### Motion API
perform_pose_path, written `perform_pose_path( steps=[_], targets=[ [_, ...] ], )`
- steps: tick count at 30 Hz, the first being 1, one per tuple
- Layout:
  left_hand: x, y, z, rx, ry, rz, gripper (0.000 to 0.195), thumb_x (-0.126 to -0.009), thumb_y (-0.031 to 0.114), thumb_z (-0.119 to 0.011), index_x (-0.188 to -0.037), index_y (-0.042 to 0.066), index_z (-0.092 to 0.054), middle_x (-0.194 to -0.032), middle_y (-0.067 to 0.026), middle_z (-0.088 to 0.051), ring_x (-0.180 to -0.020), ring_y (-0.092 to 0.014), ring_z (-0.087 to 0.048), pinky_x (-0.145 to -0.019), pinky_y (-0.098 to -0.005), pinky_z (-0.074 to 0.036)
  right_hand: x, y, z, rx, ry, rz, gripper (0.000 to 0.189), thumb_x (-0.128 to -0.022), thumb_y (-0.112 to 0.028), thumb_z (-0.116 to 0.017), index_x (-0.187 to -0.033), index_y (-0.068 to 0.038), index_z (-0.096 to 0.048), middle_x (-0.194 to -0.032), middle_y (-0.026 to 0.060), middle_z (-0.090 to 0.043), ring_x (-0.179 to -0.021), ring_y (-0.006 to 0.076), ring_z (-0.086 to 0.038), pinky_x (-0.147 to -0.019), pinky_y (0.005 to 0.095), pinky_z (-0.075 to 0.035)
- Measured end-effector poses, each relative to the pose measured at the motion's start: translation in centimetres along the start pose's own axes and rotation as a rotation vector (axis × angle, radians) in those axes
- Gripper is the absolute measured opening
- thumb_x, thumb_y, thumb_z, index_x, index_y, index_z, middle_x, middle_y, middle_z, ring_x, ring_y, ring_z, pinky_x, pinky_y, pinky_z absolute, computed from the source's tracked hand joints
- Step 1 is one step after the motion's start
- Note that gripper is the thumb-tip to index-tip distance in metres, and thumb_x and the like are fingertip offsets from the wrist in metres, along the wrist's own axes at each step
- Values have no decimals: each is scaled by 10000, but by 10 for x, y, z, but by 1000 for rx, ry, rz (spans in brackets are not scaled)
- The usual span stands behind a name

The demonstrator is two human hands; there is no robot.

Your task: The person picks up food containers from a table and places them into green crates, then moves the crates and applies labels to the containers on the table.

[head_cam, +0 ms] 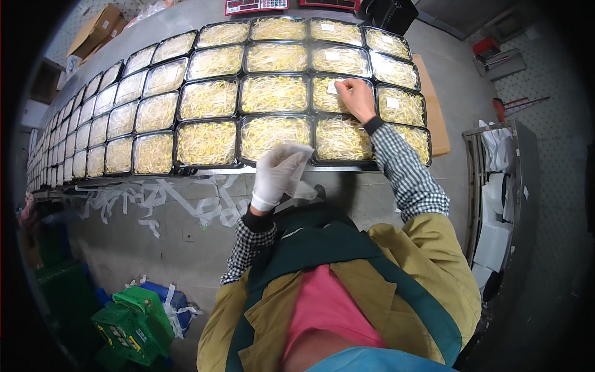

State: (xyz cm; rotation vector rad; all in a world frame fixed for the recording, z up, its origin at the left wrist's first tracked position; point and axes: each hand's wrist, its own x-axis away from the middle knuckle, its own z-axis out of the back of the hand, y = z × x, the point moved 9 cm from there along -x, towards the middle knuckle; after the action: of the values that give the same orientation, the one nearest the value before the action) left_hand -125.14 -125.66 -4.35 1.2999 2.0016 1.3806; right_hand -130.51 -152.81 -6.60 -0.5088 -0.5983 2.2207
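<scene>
My left hand [272, 177], in a white glove, is closed around a strip of pale, translucent backing paper [297, 160]. It hovers at the table's near edge, in front of a clear-lidded black tray of bean sprouts [276, 132]. Bare and with curled fingers, my right hand [358, 98] is over another sprout tray [323, 101] in the second row from me. Its thumb and forefinger pinch the edge of a small white label [333, 88] at that lid. A similar label [392, 102] lies on the tray to the right.
Rows of packed sprout trays [207, 142] run far to the left along the metal table. Red-framed scales [255, 5] stand at the back. Flattened cardboard [432, 107] lies at the right end. Paper strips [153, 200] hang below the front edge; green crates [139, 325] sit on the floor.
</scene>
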Motion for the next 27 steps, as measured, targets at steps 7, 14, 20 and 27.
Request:
perform_pose_path(
  steps=[7, 14, 20, 27],
  targets=[
    [53, 47, 49, -31, -10, -39, 264, -860, 14, -519, -1119, -34, -521, -891, -116, -631, -735, -143, -593, -691, -256, -504, 16, -19, -20, 346, 242, 83, 381, -807, -358, -600, -1050, -71, -541, -936, 123, -547, -886, 288, -544, -734, 449, -367],
    [50, 50, 62, -286, 40, -394, 137, -880, 130, -567, -886, -6, -577, -791, -64, -597, -671, -122, -565, -607, -248, -470, 127, -127, -37, -818, -498, 21, 350, -924, -321, -482, -1041, -12, -599, -949, 17, -615, -824, 100, -538, -733, 256, -430],
    [46, 24, 21, -771, -296, -414, 157, -828, 142, -620, -869, -7, -644, -711, 4, -596, -611, -54, -530, -499, -207, -410, 188, -120, 3, -708, -62, -231, 182, -824, -172, -647, -870, 4, -652, -718, -14, -622, -677, 41, -525, -619, 216, -434],
    [49, 7, 45, -392, -194, 13, 196, -863, 108, -572, -1031, 13, -607, -848, -18, -622, -704, -37, -538, -618, -191, -448, 140, -39, 3, 410, 268, -17, 336, -779, -388, -639, -849, -61, -617, -877, 92, -558, -870, 253, -527, -744, 419, -380]
  ],
)
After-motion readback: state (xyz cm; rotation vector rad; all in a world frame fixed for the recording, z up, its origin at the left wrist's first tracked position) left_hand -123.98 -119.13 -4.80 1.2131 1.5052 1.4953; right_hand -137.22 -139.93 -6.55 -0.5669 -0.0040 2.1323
